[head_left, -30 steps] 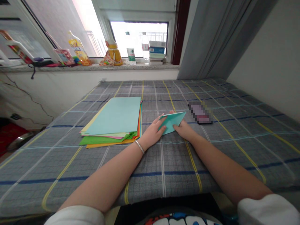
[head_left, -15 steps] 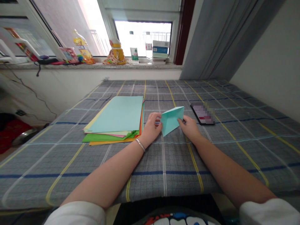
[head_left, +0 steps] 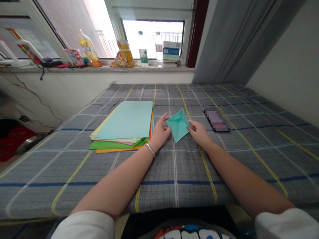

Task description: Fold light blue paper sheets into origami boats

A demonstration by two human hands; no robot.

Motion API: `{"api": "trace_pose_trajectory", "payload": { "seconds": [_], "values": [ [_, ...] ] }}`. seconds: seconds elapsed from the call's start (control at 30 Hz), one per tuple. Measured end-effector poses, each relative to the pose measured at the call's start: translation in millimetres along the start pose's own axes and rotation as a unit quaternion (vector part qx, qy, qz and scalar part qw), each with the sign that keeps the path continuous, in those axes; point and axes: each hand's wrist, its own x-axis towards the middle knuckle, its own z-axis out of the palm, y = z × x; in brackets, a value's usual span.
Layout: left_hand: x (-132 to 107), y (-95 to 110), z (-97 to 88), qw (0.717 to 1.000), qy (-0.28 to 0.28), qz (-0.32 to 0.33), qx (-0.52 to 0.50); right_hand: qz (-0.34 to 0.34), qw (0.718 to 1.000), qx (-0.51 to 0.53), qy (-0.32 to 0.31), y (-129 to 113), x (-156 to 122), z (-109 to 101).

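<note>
A small folded teal paper (head_left: 178, 125) stands as a diamond shape above the checked grey cloth (head_left: 174, 166), one corner pointing down. My left hand (head_left: 159, 132) pinches its left corner, and a silver bracelet sits on that wrist. My right hand (head_left: 199, 132) pinches its right edge. A stack of coloured paper sheets (head_left: 124, 126), light blue on top, lies just left of my left hand.
A phone (head_left: 216, 120) lies face up to the right of the folded paper. The windowsill (head_left: 99, 69) at the back holds bottles, a box and toys. A grey curtain (head_left: 236, 39) hangs at the back right. The cloth's front edge is near my body.
The folded paper went from lying flat under both hands to being lifted and turned. It now shows as a diamond held between both hands.
</note>
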Motion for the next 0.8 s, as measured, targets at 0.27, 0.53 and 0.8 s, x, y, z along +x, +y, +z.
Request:
{"api": "trace_pose_trajectory", "payload": {
  "seconds": [0.27,0.53,0.8],
  "values": [
    [-2,0,-0.1,0.999,-0.044,0.004,-0.027,0.034,0.998,0.053,0.02,-7,0,-8],
    [0,0,-7.8,0.967,-0.065,0.118,0.217,0.002,0.998,-0.036,-0.042,-8,-4,-15],
    [-2,-1,-3.8,0.955,-0.063,0.151,0.246,-0.06,0.955,-0.291,-0.01,-23,-8,-24]
  ]
}}
